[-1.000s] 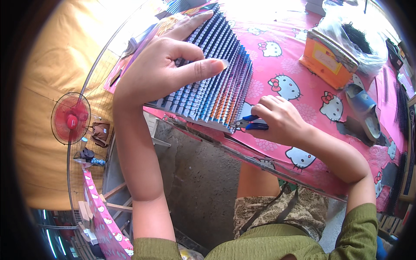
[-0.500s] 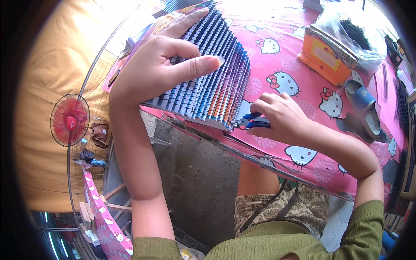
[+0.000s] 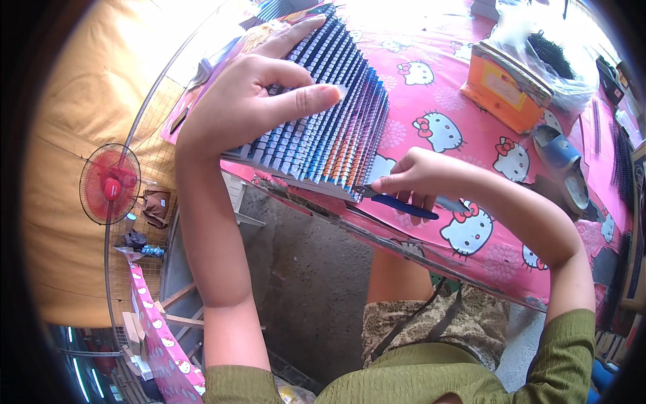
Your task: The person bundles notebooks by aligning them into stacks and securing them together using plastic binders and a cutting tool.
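At twelve o'clock, spiral-bound notebooks (image 3: 343, 131) show shiny coils and matt paper edges. The table cover (image 3: 471, 87) at one o'clock looks like smooth, glossy plastic. At three o'clock, pliers (image 3: 406, 207) have smooth, plastic-looking handles. A matt, creased, cloth-like sheet (image 3: 57, 209) hangs at nine o'clock; the floor (image 3: 303, 289) at six is rough, concrete-like.

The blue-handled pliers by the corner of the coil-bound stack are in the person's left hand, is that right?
Not quite: the head view shows the blue-handled pliers, by the corner of the coil-bound stack, in the right hand. The left hand rests on the stack.
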Demonstrator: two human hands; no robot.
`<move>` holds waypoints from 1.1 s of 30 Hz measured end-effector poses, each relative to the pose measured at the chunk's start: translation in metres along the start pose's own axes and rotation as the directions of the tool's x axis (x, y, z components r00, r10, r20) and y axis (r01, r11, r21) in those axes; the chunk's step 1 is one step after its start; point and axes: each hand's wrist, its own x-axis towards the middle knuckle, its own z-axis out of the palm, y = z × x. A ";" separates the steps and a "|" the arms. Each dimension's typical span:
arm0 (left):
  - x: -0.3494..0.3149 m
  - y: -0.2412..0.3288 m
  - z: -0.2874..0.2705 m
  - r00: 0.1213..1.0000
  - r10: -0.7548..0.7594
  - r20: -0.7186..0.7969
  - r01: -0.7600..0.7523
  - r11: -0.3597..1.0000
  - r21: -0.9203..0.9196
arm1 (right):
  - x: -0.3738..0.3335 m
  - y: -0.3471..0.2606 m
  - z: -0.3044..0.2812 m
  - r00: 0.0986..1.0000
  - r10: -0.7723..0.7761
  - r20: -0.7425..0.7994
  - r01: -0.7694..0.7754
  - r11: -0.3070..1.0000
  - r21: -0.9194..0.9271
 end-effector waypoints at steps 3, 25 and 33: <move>-0.006 -0.001 -0.002 0.986 0.006 -0.169 -0.015 0.998 -0.054 | -0.007 0.010 0.021 0.913 -0.368 -0.173 0.222 0.807 -0.546; -0.142 -0.144 0.159 0.759 -0.647 -0.081 -0.052 0.064 -0.997 | 0.066 -0.042 0.052 0.979 0.037 -0.202 0.162 0.462 0.872; -0.108 -0.036 0.220 0.500 -0.841 -0.205 -0.367 0.008 -0.930 | 0.076 -0.022 -0.029 0.957 -0.122 -0.264 0.279 0.639 0.717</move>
